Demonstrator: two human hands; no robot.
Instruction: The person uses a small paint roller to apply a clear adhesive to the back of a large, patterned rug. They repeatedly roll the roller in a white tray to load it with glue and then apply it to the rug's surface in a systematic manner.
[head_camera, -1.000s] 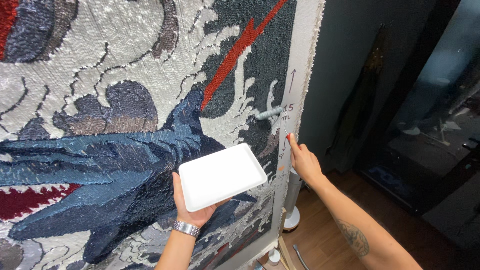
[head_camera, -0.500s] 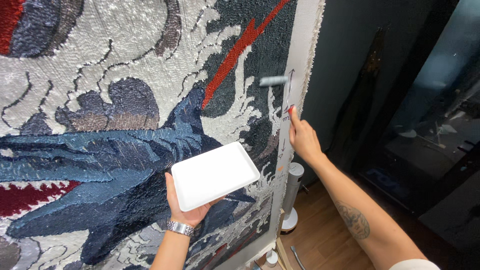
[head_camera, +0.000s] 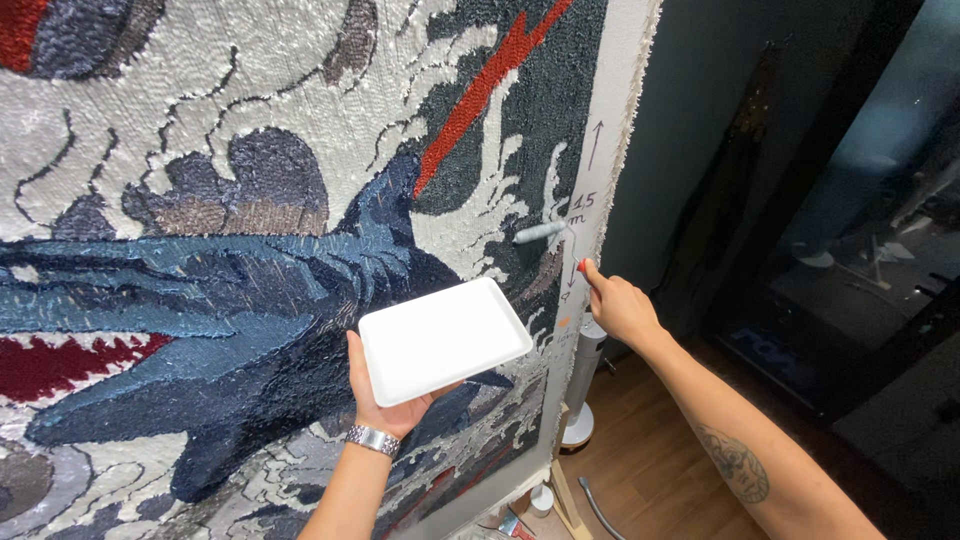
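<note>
A large tufted rug (head_camera: 250, 200) with a blue shark, white waves and a red streak hangs upright on a frame and fills the left side. My left hand (head_camera: 385, 405), with a metal wristband, holds a white rectangular tray (head_camera: 443, 338) flat in front of the rug's lower middle. My right hand (head_camera: 620, 308) grips the red handle of a small roller (head_camera: 540, 233). The roller's grey-blue sleeve lies against the rug next to the white cloth border (head_camera: 610, 150) at the rug's right edge.
A dark wall (head_camera: 700, 120) and a dark glass door (head_camera: 870, 230) stand to the right. Below are a wooden floor (head_camera: 650, 470), a white stand with a round base (head_camera: 578, 430), a wooden frame leg (head_camera: 562, 495) and a grey hose (head_camera: 600, 510).
My right hand pushed the roller up along the rug's right edge, then brought it back down to about where it began. The tray stayed roughly in place.
</note>
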